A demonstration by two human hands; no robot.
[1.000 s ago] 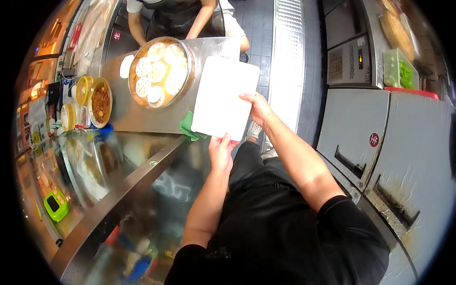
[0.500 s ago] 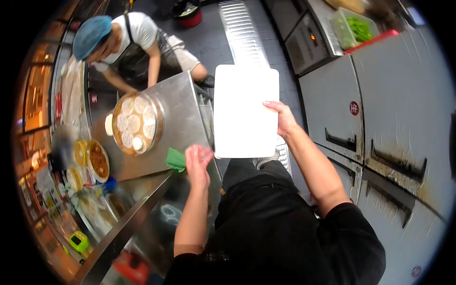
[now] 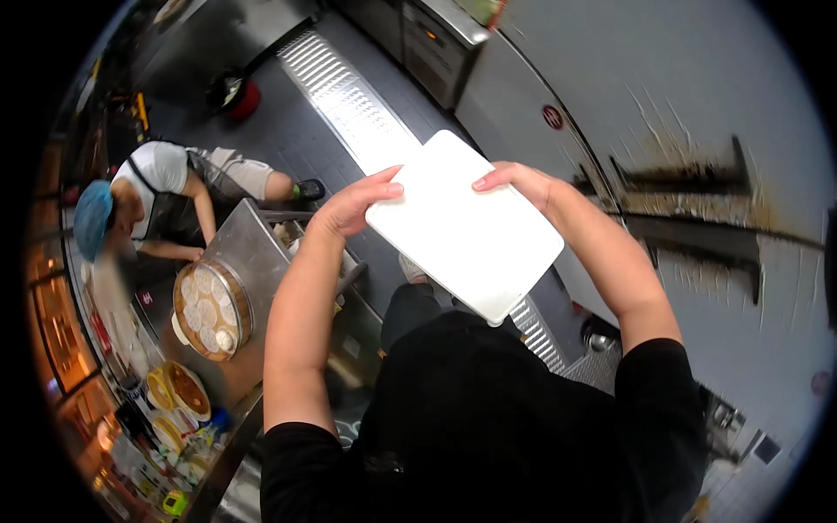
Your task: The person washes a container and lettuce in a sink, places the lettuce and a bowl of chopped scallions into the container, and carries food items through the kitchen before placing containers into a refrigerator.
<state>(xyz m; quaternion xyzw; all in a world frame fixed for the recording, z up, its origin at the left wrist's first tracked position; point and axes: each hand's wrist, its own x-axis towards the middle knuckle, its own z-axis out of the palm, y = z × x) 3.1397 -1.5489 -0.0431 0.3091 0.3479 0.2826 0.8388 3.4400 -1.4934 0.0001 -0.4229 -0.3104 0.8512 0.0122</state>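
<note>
I hold a flat white rectangular plastic piece (image 3: 466, 227) out in front of my body, tilted diagonally; it has rounded corners, and whether it is a lid, a board or a box cannot be made out. My left hand (image 3: 357, 202) grips its left edge, thumb on top and fingers partly hidden underneath. At the upper right edge, my right hand (image 3: 520, 185) is closed on it the same way, with the thumb pressed on the white surface. Its underside is hidden from me.
Left, a round steamer (image 3: 209, 309) with several pale discs sits on a steel table (image 3: 248, 248). A person in a blue hair cover (image 3: 93, 220) leans at it. Grey refrigerator doors (image 3: 689, 105) stand at right; a floor drain grate (image 3: 340, 91) and a bin (image 3: 234, 94) lie ahead.
My left hand has left the table edge by the green cloth and taken hold of the white piece. The piece has turned diagonally. My view has swung right, away from the table.
</note>
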